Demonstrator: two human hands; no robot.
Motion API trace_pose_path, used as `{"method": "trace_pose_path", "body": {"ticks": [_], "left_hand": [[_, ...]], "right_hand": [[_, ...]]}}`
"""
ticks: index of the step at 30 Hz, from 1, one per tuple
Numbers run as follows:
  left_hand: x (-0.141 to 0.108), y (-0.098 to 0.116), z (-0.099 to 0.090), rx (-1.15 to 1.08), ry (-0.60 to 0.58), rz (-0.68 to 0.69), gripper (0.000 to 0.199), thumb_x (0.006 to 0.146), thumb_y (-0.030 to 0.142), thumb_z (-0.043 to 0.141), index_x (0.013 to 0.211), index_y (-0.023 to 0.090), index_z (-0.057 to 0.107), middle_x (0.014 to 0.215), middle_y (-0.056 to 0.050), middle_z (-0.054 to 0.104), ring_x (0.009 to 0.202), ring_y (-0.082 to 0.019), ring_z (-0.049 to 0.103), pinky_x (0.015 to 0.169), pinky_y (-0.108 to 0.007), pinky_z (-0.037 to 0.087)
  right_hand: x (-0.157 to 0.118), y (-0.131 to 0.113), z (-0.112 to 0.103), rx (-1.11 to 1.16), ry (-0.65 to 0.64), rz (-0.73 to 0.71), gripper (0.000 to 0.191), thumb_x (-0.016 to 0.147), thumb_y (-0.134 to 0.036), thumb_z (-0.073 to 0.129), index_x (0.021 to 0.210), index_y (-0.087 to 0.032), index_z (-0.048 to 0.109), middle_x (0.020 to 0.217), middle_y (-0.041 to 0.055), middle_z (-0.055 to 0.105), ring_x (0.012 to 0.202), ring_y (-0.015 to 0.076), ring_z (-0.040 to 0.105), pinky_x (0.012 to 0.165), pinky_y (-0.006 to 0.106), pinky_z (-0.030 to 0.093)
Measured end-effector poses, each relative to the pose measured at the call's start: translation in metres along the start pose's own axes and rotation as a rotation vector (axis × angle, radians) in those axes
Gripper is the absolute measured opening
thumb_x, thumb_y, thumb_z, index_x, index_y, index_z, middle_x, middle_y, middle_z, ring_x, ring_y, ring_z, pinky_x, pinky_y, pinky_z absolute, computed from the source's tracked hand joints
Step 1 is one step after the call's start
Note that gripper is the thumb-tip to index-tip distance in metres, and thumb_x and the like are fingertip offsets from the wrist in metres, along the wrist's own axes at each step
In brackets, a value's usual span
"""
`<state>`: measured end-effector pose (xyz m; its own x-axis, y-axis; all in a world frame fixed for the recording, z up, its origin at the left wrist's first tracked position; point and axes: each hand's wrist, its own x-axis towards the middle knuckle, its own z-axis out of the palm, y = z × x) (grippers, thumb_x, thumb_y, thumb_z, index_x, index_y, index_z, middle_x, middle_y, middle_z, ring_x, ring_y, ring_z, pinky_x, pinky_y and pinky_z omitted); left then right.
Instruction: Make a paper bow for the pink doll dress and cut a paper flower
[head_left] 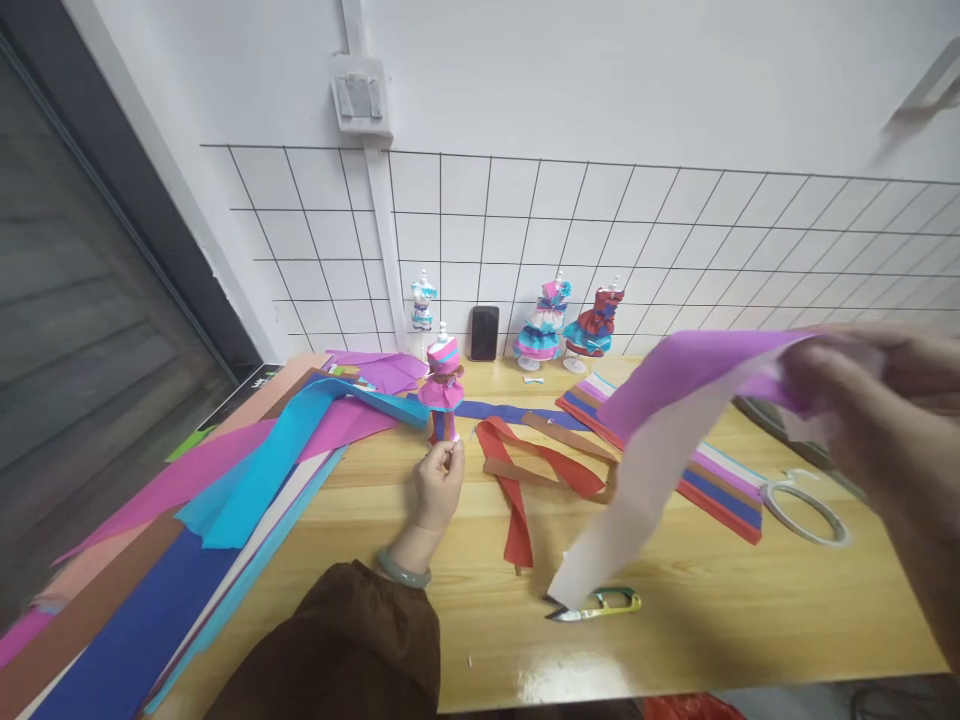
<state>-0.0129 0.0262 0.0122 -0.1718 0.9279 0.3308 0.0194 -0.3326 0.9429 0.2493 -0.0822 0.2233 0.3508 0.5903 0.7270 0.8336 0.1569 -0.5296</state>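
My left hand point(439, 487), a pale bangle at its wrist, is closed at the foot of a small dress form point(442, 385) in a pink dress with a blue band and a brown bow. The form stands upright; what the fingers grip at its base is partly hidden. Off to the right and raised above the table, my right hand point(862, 385) is blurred, its fingers closed on a purple and white strip point(675, 400) that hangs down to the left. The strip's lower end is just above yellow-handled thread snips point(596, 604).
Coloured strips point(247, 480) are spread at the left. Red and brown strips point(517, 470) lie mid-table, beside a striped stack point(720, 485) and a white ring point(806, 512). Along the wall are a phone point(484, 333) and dressed forms point(541, 325), point(596, 322), point(424, 300).
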Motion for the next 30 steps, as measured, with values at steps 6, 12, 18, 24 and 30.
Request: {"method": "trace_pose_path", "body": {"ticks": [6, 12, 18, 24, 30], "left_hand": [[-0.005, 0.004, 0.004, -0.01, -0.155, -0.025, 0.025, 0.073, 0.034, 0.058, 0.056, 0.016, 0.055, 0.049, 0.003, 0.041, 0.047, -0.008, 0.036, 0.046, -0.02, 0.029], [-0.01, 0.007, 0.007, -0.097, -0.379, -0.074, 0.027, 0.076, 0.039, 0.054, 0.081, 0.015, 0.065, 0.06, -0.002, 0.055, 0.055, -0.012, 0.049, 0.055, -0.023, 0.039], [-0.008, -0.001, 0.012, -0.422, -0.532, -0.36, 0.048, 0.076, 0.052, 0.049, 0.105, 0.016, 0.061, 0.097, -0.01, 0.063, 0.085, -0.02, 0.057, 0.073, -0.029, 0.044], [-0.008, 0.0, 0.013, -0.706, -0.651, -0.543, 0.052, 0.076, 0.053, 0.05, 0.108, 0.013, 0.059, 0.107, -0.013, 0.061, 0.097, -0.022, 0.055, 0.084, -0.032, 0.041], [-0.005, -0.001, 0.006, -0.686, -0.725, -0.586, 0.054, 0.069, 0.036, 0.066, 0.116, 0.013, 0.051, 0.084, -0.009, 0.064, 0.077, -0.018, 0.06, 0.076, -0.031, 0.043]], "right_hand": [[-0.014, 0.002, 0.031, 0.234, -0.128, -0.02, 0.015, 0.073, -0.033, 0.064, 0.083, -0.023, 0.068, 0.069, 0.0029, 0.064, 0.058, 0.0156, 0.058, 0.053, 0.03, 0.049], [-0.031, -0.002, 0.061, 0.209, -0.465, -0.33, 0.011, 0.08, -0.027, 0.056, 0.085, -0.024, 0.065, 0.078, 0.0026, 0.067, 0.063, 0.016, 0.059, 0.053, 0.027, 0.048], [-0.051, -0.004, 0.1, 0.205, -0.759, -0.532, 0.024, 0.088, -0.022, 0.04, 0.098, -0.024, 0.062, 0.084, 0.0068, 0.065, 0.078, 0.0195, 0.061, 0.063, 0.031, 0.05], [-0.054, 0.006, 0.128, 0.172, -0.766, -0.511, 0.025, 0.089, -0.02, 0.038, 0.1, -0.02, 0.061, 0.086, 0.0081, 0.065, 0.079, 0.0193, 0.061, 0.067, 0.03, 0.049], [-0.038, 0.023, 0.149, -0.008, -0.723, -0.429, 0.024, 0.086, -0.02, 0.041, 0.099, -0.021, 0.062, 0.092, 0.0066, 0.066, 0.081, 0.0203, 0.062, 0.07, 0.029, 0.047]]}}
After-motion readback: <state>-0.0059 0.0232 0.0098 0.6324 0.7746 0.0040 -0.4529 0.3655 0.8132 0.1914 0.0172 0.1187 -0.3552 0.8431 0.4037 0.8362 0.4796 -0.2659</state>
